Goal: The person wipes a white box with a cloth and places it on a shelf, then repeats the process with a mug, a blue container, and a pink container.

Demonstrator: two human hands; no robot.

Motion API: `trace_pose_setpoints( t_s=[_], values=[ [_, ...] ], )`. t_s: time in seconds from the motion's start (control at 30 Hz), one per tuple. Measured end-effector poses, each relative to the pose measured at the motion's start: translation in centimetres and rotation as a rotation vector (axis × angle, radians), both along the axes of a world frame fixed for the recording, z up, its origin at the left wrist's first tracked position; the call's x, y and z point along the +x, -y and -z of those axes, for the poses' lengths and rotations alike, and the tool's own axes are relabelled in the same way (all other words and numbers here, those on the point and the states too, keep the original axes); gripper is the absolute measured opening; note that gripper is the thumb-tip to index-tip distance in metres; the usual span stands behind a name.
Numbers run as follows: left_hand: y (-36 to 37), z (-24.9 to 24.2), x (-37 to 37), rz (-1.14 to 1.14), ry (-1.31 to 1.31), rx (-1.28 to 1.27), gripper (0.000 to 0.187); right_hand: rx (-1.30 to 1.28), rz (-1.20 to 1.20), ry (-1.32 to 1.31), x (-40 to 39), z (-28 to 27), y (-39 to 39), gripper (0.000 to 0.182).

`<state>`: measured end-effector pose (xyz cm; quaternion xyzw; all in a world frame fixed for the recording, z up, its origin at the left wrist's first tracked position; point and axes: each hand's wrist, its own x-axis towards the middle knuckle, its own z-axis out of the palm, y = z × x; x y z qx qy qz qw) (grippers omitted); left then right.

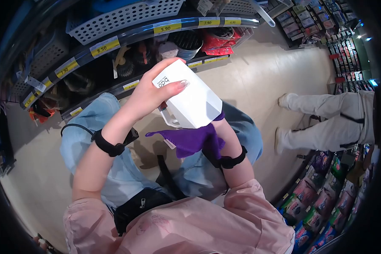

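Observation:
My left hand (165, 86) grips a white faceted container (197, 93) with dark lettering on one side. The thumb presses on the near face and the fingers wrap over the far edge. A thin white loop like a handle (170, 120) sticks out low on its left side. Behind the container, the fingers of my right hand are hidden; only the wrist (227, 134) and forearm show. A purple cloth (201, 142) with a small white label is bunched at that hand and hangs below the container, touching it.
In front stands a store shelf with price tags (167, 28), a perforated grey basket (127, 21) and brushes (125, 63) below. A person in light trousers (330, 122) stands at the right. Packaged goods (313, 203) fill a shelf at the lower right. Below me is a pale floor (279, 67).

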<state>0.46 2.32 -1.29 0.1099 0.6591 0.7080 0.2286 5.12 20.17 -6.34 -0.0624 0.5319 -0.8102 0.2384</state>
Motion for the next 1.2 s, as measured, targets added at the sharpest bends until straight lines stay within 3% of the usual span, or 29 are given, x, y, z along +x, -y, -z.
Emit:
trace_pose_setpoints(
  t_s=[0.07,0.13,0.17,0.23,0.37,0.43,0.5,0.53,0.57,0.63,0.67,0.7,0.77,0.9,0.97,1.1,1.2],
  values=[
    [-0.1,0.6,-0.3,-0.005,-0.007,-0.032,0.051,0.028,-0.015,-0.02,0.1,-0.4,0.2,0.045],
    [-0.3,0.7,-0.5,-0.054,0.032,-0.061,0.056,0.664,-0.019,-0.403,0.4,-2.8,1.5,0.045],
    [-0.4,0.8,-0.5,-0.101,0.069,-0.093,0.061,0.666,-0.023,-0.402,0.5,-2.5,1.8,0.045],
    [-0.4,1.4,-0.8,-0.111,0.072,-0.184,0.064,0.95,0.025,-0.519,0.5,-1.4,2.4,0.043],
    [-0.2,2.2,-1.0,-0.048,0.079,-0.287,0.061,0.993,-0.093,-0.479,0.2,-1.8,2.5,0.039],
    [0.2,0.9,-0.9,-0.038,0.115,-0.234,0.057,0.947,-0.118,-0.497,-0.3,-2.1,1.6,0.039],
    [0.4,0.5,-0.8,-0.024,0.146,-0.183,0.054,0.693,-0.05,-0.44,-0.3,-1.8,0.9,0.043],
    [0.3,0.8,-0.7,-0.077,0.12,-0.042,0.051,0.4,0.067,-0.582,-0.3,-0.6,0.7,0.044],
    [0.3,1.0,-0.7,-0.13,0.094,0.099,0.049,0.402,0.067,-0.584,0.0,-0.3,0.1,0.044],
    [0.4,0.6,-0.7,-0.103,0.118,0.12,0.048,-0.11,0.191,0.309,0.2,-2.3,0.4,0.046],
    [0.4,0.9,-0.8,-0.084,0.081,0.136,0.047,-0.235,0.171,0.314,0.2,-2.2,0.4,0.046],
    [0.4,0.9,-0.9,-0.066,0.044,0.152,0.046,-0.233,0.169,0.313,0.2,-2.3,0.4,0.046],
    [0.5,0.4,-0.8,-0.046,0.121,0.146,0.044,0.115,0.065,0.047,0.3,-2.7,0.5,0.046],
    [0.9,0.4,-1.0,0.096,0.221,0.129,0.041,0.019,0.009,-0.019,0.8,-3.3,0.1,0.047],
    [0.9,0.7,-1.1,0.084,0.275,0.121,0.039,0.035,-0.014,0.111,0.7,-3.0,-0.3,0.048],
    [0.9,0.4,-0.8,0.016,0.099,0.128,0.035,0.197,0.108,0.189,0.9,-5.3,0.6,0.041],
    [0.9,-0.4,-0.7,-0.075,0.024,0.173,0.033,0.156,0.094,-0.028,0.8,-5.0,0.3,0.039]
  ],
)
